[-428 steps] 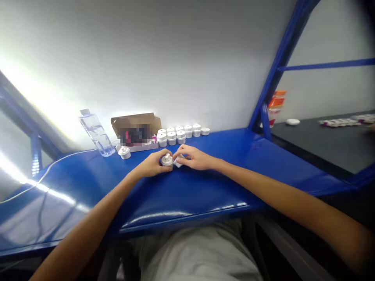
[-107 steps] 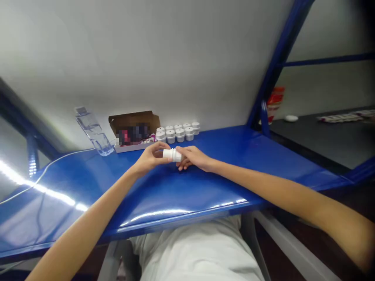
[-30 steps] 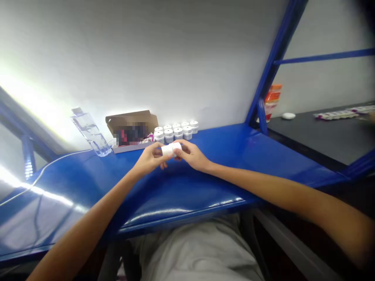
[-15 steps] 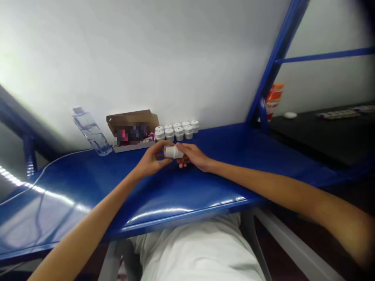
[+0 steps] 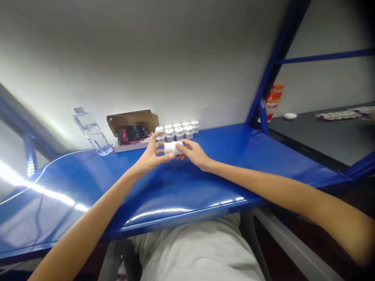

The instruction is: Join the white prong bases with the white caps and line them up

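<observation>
A small white plastic cylinder [image 5: 169, 148] with a wider collar lies sideways between my hands, just above the blue table [image 5: 187, 187]. My right hand [image 5: 195, 153] grips its right end between thumb and fingers. Around the left end is my left hand [image 5: 150, 156], its fingers spread and index finger raised off the piece. The left thumb lies along the lower side; whether it presses there is unclear. Just behind, several similar white cylinders [image 5: 179, 133] stand upright in two rows.
An open cardboard box [image 5: 133, 147] holds dark and red items, partly blurred out. To its left, a clear bottle [image 5: 93, 132] leans by the wall, near a white cable [image 5: 58, 157]. Blue frame posts [image 5: 263, 89] rise at the sides. On the right, a dark surface [image 5: 319, 136] bears a white oval object [image 5: 290, 116].
My left fingers have spread and the index finger has lifted away from the white cylinder. My right hand keeps its grip, with the cylinder slightly higher.
</observation>
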Available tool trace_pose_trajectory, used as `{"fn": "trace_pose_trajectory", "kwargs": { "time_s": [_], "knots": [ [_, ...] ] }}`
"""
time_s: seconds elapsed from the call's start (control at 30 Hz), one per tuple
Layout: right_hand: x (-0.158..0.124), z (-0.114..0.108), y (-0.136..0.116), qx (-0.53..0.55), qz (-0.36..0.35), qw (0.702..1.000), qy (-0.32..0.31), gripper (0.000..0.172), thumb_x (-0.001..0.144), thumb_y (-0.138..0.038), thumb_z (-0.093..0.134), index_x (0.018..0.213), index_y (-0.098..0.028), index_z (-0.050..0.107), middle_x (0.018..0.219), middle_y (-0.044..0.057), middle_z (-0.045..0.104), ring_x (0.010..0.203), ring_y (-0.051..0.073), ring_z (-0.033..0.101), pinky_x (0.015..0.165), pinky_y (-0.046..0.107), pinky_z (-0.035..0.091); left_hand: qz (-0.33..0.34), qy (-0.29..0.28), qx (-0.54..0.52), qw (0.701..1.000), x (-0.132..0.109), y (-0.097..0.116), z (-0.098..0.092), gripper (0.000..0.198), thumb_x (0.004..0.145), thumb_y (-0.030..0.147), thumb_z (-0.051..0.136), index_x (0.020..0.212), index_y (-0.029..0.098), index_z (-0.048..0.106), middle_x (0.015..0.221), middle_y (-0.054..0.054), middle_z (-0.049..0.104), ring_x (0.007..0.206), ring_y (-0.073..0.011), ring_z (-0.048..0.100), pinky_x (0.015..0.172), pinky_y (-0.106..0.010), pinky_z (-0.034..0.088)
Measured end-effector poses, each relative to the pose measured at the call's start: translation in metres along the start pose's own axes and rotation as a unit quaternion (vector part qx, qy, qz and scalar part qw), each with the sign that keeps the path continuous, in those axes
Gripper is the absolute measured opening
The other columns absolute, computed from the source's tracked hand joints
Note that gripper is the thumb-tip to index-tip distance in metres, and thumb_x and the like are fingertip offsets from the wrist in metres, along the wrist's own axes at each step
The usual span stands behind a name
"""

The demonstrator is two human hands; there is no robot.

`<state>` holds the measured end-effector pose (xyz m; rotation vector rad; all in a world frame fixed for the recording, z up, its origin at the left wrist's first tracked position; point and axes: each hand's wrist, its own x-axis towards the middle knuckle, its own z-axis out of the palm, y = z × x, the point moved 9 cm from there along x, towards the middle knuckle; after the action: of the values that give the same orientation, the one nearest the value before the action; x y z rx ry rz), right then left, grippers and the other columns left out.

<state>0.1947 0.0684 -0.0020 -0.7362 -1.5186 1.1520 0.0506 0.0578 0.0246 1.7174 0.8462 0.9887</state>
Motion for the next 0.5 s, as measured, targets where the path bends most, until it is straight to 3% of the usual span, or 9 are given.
{"fn": "trace_pose_trajectory", "kwargs": {
  "time_s": [0.07,0.13,0.3,0.5],
  "knots": [
    [-0.001,0.001,-0.004,0.001,-0.019,1.000,0.001,0.044,0.079,-0.054,0.078,0.105,-0.021,0.064,0.083,0.001,0.072,0.076,0.020,0.069,0.073,0.033,0.056,-0.041,-0.016,0.011,0.999,0.000,-0.010,0.004,0.066,0.086,0.058,0.069,0.135,0.022,0.046,0.100,-0.008,0.071,0.081,-0.0199,0.070,0.077,-0.037,0.057],
    [-0.002,0.002,-0.006,0.010,-0.026,1.000,0.002,0.045,0.075,-0.050,0.082,0.106,-0.022,0.063,0.093,0.003,0.074,0.086,0.022,0.070,0.081,0.035,0.055,-0.026,-0.019,0.030,0.999,0.002,-0.012,0.005,0.054,0.088,0.060,0.065,0.120,0.017,0.055,0.091,-0.007,0.070,0.076,-0.0184,0.069,0.075,-0.035,0.056],
    [0.002,-0.003,-0.001,0.002,-0.003,1.000,0.004,0.043,0.074,-0.049,0.080,0.103,-0.020,0.066,0.086,0.002,0.071,0.078,0.019,0.065,0.071,0.031,0.051,0.122,-0.001,0.164,0.979,0.001,0.005,0.003,0.046,0.083,0.042,0.077,0.118,0.019,0.058,0.107,-0.008,0.070,0.095,-0.0214,0.068,0.088,-0.035,0.054],
    [0.012,-0.012,0.005,-0.016,0.009,1.000,0.015,0.040,0.077,-0.052,0.074,0.098,-0.018,0.065,0.084,0.002,0.068,0.075,0.018,0.061,0.068,0.031,0.048,0.164,0.016,0.320,0.933,-0.004,0.016,0.006,0.040,0.086,0.036,0.071,0.121,0.021,0.058,0.113,-0.008,0.070,0.099,-0.0237,0.066,0.088,-0.035,0.053]
  ]
}}
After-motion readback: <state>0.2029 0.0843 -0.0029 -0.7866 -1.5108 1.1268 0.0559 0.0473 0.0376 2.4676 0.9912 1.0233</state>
